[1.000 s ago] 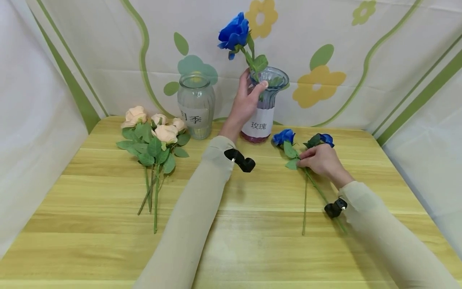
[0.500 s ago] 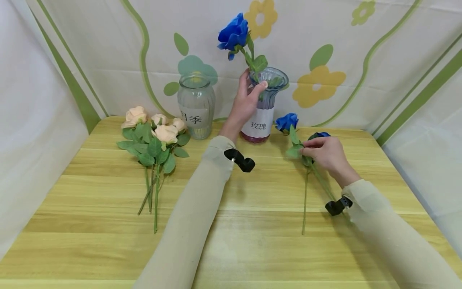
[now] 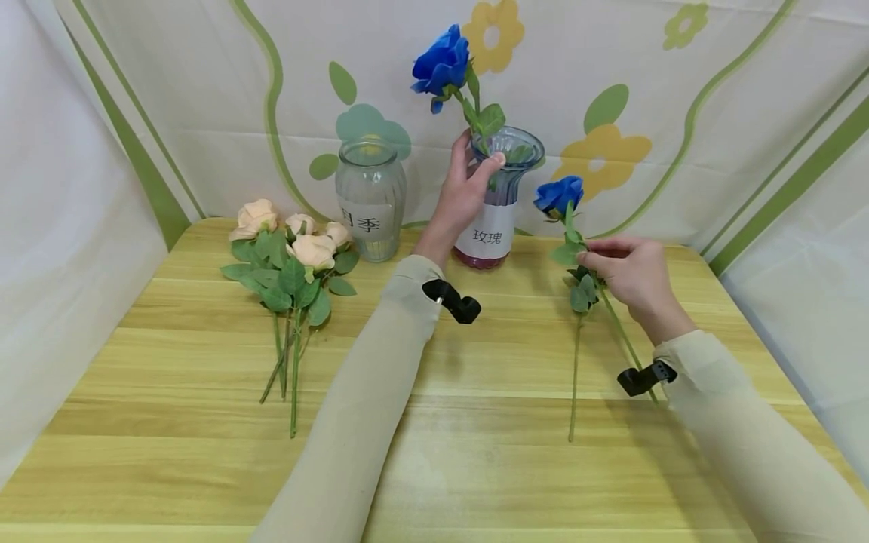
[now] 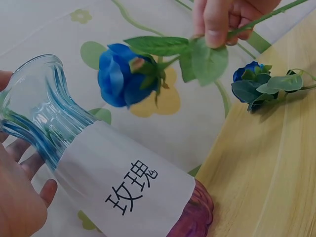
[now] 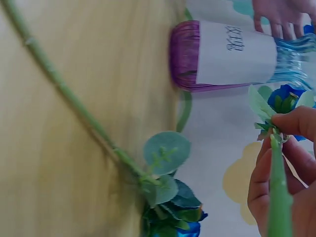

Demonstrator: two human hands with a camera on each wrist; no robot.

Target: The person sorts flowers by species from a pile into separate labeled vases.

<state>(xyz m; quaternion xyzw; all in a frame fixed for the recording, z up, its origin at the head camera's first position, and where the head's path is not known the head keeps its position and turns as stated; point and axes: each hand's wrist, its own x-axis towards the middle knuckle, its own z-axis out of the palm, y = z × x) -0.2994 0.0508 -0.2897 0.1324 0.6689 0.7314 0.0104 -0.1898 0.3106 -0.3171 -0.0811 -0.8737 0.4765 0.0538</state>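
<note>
My left hand [image 3: 465, 188] grips the flared neck of a blue glass vase [image 3: 502, 185], thumb at the rim, which stands upright with a white label and a purple base. One blue rose [image 3: 443, 62] rises from its mouth, tilted left. To the right, my right hand [image 3: 634, 279] pinches the leafy stem of a second blue rose [image 3: 560, 197]. In the left wrist view its bloom [image 4: 126, 76] shows off the table, beside the vase. A third blue rose [image 4: 249, 91] lies on the tabletop; its bloom is hidden in the head view behind leaves and hand.
A clear glass vase [image 3: 370, 185] with a white label stands left of the blue one. Further left, several peach roses [image 3: 312, 251] lie bunched on the wooden table [image 3: 475, 467]. A patterned white cloth [image 3: 204, 98] hangs behind.
My right hand has picked up the second blue rose and moved right, raising its bloom from the table. The left hand stays on the vase.
</note>
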